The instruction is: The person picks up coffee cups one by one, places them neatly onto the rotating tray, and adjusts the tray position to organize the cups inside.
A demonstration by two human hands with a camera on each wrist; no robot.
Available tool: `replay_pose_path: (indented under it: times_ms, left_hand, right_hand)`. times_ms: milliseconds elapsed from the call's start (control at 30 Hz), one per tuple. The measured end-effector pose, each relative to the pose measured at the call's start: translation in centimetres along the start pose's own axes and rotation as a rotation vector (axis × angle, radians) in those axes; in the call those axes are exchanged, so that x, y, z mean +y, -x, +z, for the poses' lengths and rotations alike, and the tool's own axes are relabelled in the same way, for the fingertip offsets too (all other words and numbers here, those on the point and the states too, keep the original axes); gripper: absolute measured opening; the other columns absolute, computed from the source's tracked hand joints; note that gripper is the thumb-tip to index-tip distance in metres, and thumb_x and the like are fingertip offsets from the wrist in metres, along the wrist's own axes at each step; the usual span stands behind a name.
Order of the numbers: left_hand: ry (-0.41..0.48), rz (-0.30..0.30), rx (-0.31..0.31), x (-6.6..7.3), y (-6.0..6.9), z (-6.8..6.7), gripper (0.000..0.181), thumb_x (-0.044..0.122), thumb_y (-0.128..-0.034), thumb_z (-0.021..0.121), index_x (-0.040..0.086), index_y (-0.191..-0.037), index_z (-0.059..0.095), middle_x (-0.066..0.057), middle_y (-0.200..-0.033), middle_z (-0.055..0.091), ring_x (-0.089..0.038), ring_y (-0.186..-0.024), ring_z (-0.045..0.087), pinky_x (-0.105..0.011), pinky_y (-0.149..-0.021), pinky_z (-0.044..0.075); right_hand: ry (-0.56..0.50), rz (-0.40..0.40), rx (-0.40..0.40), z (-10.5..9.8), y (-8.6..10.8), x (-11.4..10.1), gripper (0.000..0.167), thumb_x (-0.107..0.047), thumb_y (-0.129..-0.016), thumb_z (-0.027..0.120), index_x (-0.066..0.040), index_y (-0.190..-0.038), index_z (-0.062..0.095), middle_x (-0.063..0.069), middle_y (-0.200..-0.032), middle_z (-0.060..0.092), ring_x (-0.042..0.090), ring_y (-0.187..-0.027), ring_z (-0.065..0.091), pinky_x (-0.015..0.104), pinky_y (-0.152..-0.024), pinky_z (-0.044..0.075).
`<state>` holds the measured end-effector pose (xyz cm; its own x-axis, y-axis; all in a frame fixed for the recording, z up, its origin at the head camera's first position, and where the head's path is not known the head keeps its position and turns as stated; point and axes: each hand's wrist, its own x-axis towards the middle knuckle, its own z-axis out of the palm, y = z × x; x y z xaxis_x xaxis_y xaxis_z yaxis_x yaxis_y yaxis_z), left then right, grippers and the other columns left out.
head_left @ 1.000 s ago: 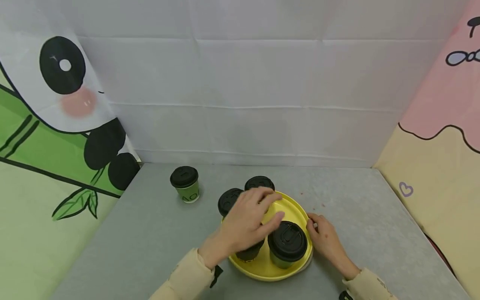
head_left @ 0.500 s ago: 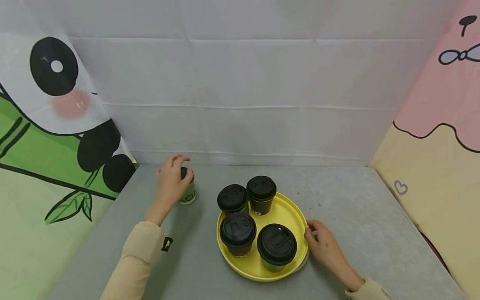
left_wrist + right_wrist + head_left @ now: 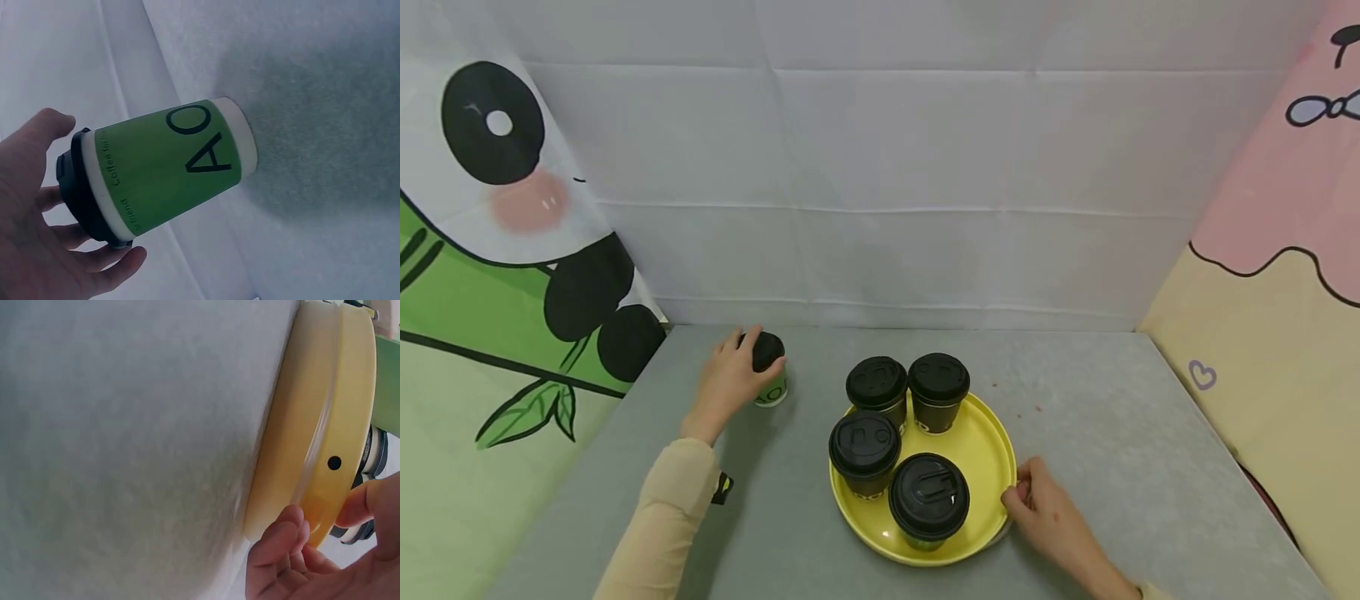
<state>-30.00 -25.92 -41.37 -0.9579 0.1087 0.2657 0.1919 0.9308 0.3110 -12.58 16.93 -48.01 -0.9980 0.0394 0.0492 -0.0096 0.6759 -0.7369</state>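
Observation:
A green paper coffee cup [image 3: 169, 165] with a black lid stands on the table at the back left. My left hand [image 3: 724, 386] holds it from the left, thumb and fingers curved round the lid [image 3: 84, 194]. At the centre, a round yellow turntable tray [image 3: 988, 454] bears several lidded cups. On its front is a larger coffee cup [image 3: 929, 498]. Darker cups stand at its left [image 3: 865, 446], back left [image 3: 877, 385] and back right [image 3: 937, 383]. My right hand [image 3: 1051, 517] pinches the tray's right rim between thumb and fingers, seen closely in the right wrist view.
The grey table [image 3: 1112, 417] runs back to a white sheet wall [image 3: 880, 183]. Printed cloth walls flank it: a green panda pattern [image 3: 505, 333] at left, a pink and cream one [image 3: 1262, 292] at right. A paler base [image 3: 290, 419] shows beneath the tray.
My left hand has left the tray area, reached left and come round the green cup's lid. The tray has turned clockwise with its cups, while my right hand has stayed at its rim.

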Motion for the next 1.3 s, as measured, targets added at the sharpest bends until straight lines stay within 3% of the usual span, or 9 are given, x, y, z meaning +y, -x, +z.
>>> replay_pose_path:
  times_ms: [233, 333, 467, 567, 700, 867, 1000, 1100, 1300]
  left_hand:
    - [0.053, -0.005, 0.035, -0.1, 0.1, 0.7, 0.073, 0.04, -0.0932, 0.068, 0.002, -0.151, 0.042, -0.035, -0.14, 0.034, -0.054, -0.116, 0.046, -0.066, -0.087, 0.047]
    - [0.103, -0.004, 0.076, 0.0, 0.4, 0.5, 0.074, 0.04, -0.0917, 0.069, 0.005, -0.151, 0.042, -0.033, -0.138, 0.034, -0.051, -0.111, 0.049, -0.064, -0.082, 0.049]
    - [0.134, 0.041, 0.171, 1.0, 1.1, -0.4, 0.073, 0.041, -0.09, 0.07, 0.006, -0.149, 0.045, -0.031, -0.136, 0.037, -0.047, -0.108, 0.051, -0.062, -0.081, 0.049]
    - [0.124, 0.094, 0.239, 2.8, 1.7, -1.8, 0.071, 0.042, -0.0878, 0.072, 0.007, -0.146, 0.048, -0.029, -0.136, 0.039, -0.046, -0.108, 0.053, -0.061, -0.082, 0.051]
    - [0.103, 0.179, 0.312, 6.6, 3.0, -4.1, 0.069, 0.044, -0.0847, 0.074, 0.011, -0.142, 0.052, -0.025, -0.135, 0.044, -0.043, -0.103, 0.058, -0.056, -0.076, 0.055]
    - [0.122, 0.376, 0.422, 11.4, 5.0, -6.4, 0.069, 0.044, -0.0804, 0.077, 0.011, -0.137, 0.056, -0.022, -0.129, 0.049, -0.038, -0.094, 0.063, -0.049, -0.07, 0.058]
    - [0.213, 0.541, 0.364, 15.3, 6.8, -7.0, 0.07, 0.041, -0.0792, 0.078, 0.012, -0.138, 0.054, -0.018, -0.131, 0.047, -0.032, -0.1, 0.062, -0.04, -0.077, 0.06]
    - [0.247, 0.645, 0.25, 18.1, 8.3, -6.8, 0.072, 0.041, -0.0798, 0.079, 0.015, -0.14, 0.05, -0.015, -0.133, 0.045, -0.025, -0.103, 0.06, -0.033, -0.08, 0.059]
    - [0.121, 0.823, 0.015, 22.3, 9.6, -5.3, 0.072, 0.051, -0.0861, 0.072, 0.016, -0.144, 0.045, -0.012, -0.133, 0.045, -0.021, -0.112, 0.055, -0.028, -0.086, 0.056]
  right_hand:
    - [0.021, 0.08, -0.094, -0.2, 0.8, -0.4, 0.015, -0.015, -0.094, 0.061, -0.012, -0.094, 0.046, -0.004, -0.068, 0.045, 0.007, -0.058, 0.041, 0.022, -0.055, 0.034]
    - [0.041, 0.095, -0.117, -0.2, 1.0, -0.6, 0.017, -0.017, -0.094, 0.06, -0.013, -0.09, 0.044, -0.004, -0.066, 0.044, 0.008, -0.058, 0.041, 0.022, -0.055, 0.033]
    - [0.051, 0.126, -0.15, -0.2, 1.3, -0.9, 0.018, -0.02, -0.094, 0.06, -0.014, -0.088, 0.044, -0.004, -0.066, 0.045, 0.008, -0.057, 0.04, 0.022, -0.055, 0.032]
    - [0.047, 0.146, -0.166, -0.1, 1.5, -1.1, 0.018, -0.022, -0.095, 0.059, -0.014, -0.089, 0.045, -0.003, -0.066, 0.045, 0.009, -0.057, 0.04, 0.022, -0.054, 0.032]
    - [0.061, 0.161, -0.166, -0.1, 1.8, -1.3, 0.018, -0.023, -0.096, 0.06, -0.014, -0.089, 0.045, -0.003, -0.067, 0.046, 0.01, -0.057, 0.04, 0.022, -0.053, 0.032]
    - [0.064, 0.154, -0.169, 0.2, 2.4, -1.5, 0.02, -0.024, -0.094, 0.063, -0.015, -0.088, 0.046, -0.004, -0.067, 0.047, 0.009, -0.056, 0.041, 0.022, -0.053, 0.032]
    - [0.056, 0.157, -0.199, 0.3, 2.7, -1.4, 0.024, -0.029, -0.096, 0.065, -0.015, -0.087, 0.047, -0.003, -0.068, 0.048, 0.009, -0.057, 0.042, 0.023, -0.054, 0.034]
    - [0.053, 0.164, -0.228, 0.5, 2.7, -1.2, 0.028, -0.034, -0.097, 0.065, -0.015, -0.088, 0.047, -0.003, -0.07, 0.048, 0.011, -0.059, 0.042, 0.024, -0.054, 0.034]
    - [0.005, 0.154, -0.277, 0.7, 2.6, -0.8, 0.029, -0.036, -0.099, 0.062, -0.012, -0.091, 0.048, -0.001, -0.072, 0.048, 0.013, -0.058, 0.043, 0.025, -0.054, 0.034]
